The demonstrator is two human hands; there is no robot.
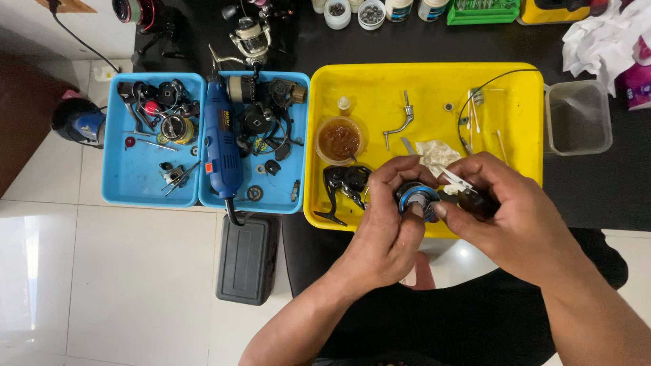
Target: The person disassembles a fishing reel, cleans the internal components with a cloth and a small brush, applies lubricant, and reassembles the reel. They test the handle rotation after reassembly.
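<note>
The left hand [388,227] grips a small round black fishing-reel spool with a blue metallic rim [415,198], fingers curled closed about its left side. The right hand [505,213] is closed too, pinching a slim white-handled tool [456,180] against the spool's right side; a dark part under the palm cannot be made out. The spool is held over the near edge of a rectangular yellow plastic tray [515,78].

In the tray, just left of the spool, lies a black reel body [344,186]. Behind it stands a clear cup of brown grease [339,139], with a crumpled white wipe [434,154] and a silver metal crank arm [401,123] nearby.

Beside the tray's left edge, a blue plastic tray [285,200] carries a blue rotary power tool [222,144].
</note>
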